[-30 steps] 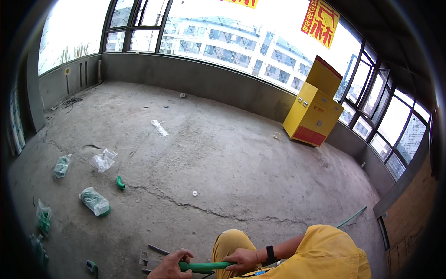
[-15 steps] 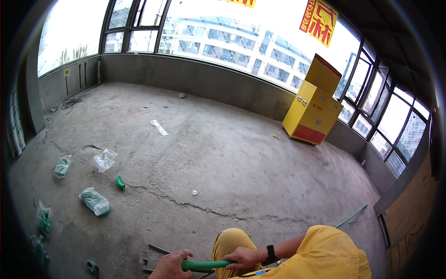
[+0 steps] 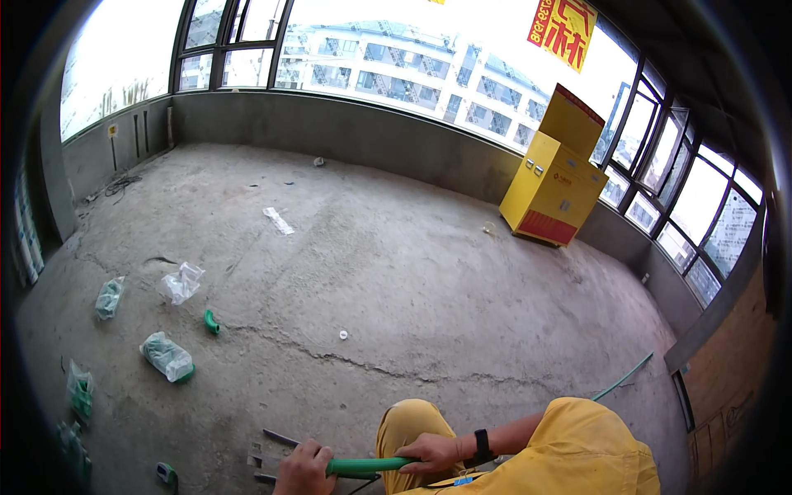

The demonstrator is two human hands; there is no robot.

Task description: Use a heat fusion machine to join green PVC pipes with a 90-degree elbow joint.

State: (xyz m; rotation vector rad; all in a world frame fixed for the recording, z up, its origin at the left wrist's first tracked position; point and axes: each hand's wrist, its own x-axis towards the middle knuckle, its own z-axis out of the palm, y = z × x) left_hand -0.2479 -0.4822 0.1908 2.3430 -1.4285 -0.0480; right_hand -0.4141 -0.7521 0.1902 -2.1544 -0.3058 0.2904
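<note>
I grip a green pipe [image 3: 360,467] low in the view with both hands. My left hand [image 3: 307,467] is wrapped round its left end. My right hand [image 3: 429,452], wearing a black band at the wrist, holds it further right, over my yellow-clad knee [image 3: 404,421]. A dark metal tool [image 3: 279,436] with prongs lies on the floor behind my left hand, partly hidden. To its left lies a small teal-and-black device [image 3: 167,473]. A thin green length [image 3: 623,376] shows beyond my right knee; I cannot tell whether it joins the held pipe.
Bagged green fittings [image 3: 167,357] lie at left with a loose green elbow [image 3: 211,322] and plastic wrapping [image 3: 183,283]. A crack crosses the concrete floor [image 3: 396,289]. A yellow cabinet [image 3: 549,186] stands by the far windows. A wooden board [image 3: 722,346] is at the right.
My left hand has moved slightly right along with the pipe, its fingers now more curled round the end. The pipe sits a little higher. The room shifts slightly in view as my head moves.
</note>
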